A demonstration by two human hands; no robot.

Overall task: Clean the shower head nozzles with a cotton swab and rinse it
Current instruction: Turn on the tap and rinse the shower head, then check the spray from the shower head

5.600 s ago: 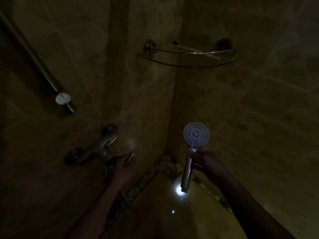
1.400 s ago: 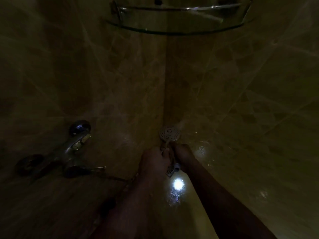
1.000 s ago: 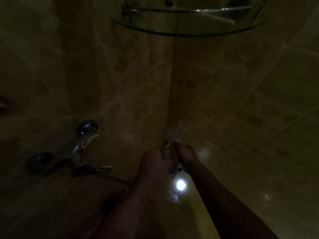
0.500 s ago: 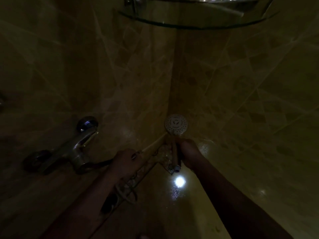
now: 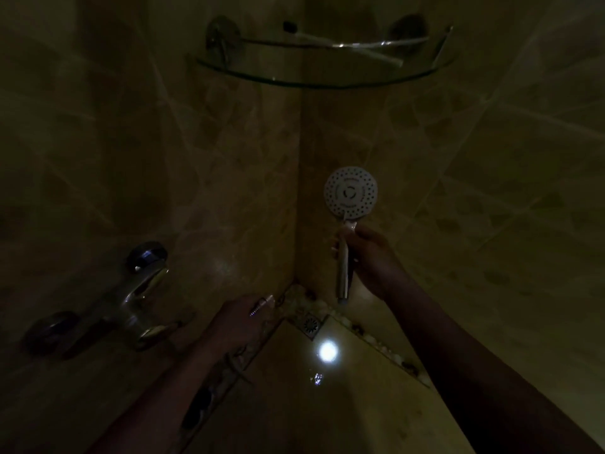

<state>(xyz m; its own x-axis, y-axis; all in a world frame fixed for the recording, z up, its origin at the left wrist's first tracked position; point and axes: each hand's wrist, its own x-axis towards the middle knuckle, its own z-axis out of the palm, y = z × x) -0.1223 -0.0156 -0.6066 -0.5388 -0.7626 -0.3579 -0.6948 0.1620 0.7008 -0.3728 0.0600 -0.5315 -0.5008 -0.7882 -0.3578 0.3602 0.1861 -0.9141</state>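
Note:
The scene is very dark. A round white shower head stands upright near the wall corner, its nozzle face turned toward me. My right hand grips its chrome handle; the handle's lower end hangs free with nothing attached. Lower left, my left hand holds the metal end fitting of the hose, apart from the handle. No cotton swab shows in either hand.
A chrome mixer tap juts from the left wall. A glass corner shelf above carries a thin white stick-like item. A floor drain sits in the corner beside a bright light reflection on wet floor.
A second ago both hands met at the handle. They have since parted: the right hand lifted the shower head higher, and the left hand drew back to the left with the hose end.

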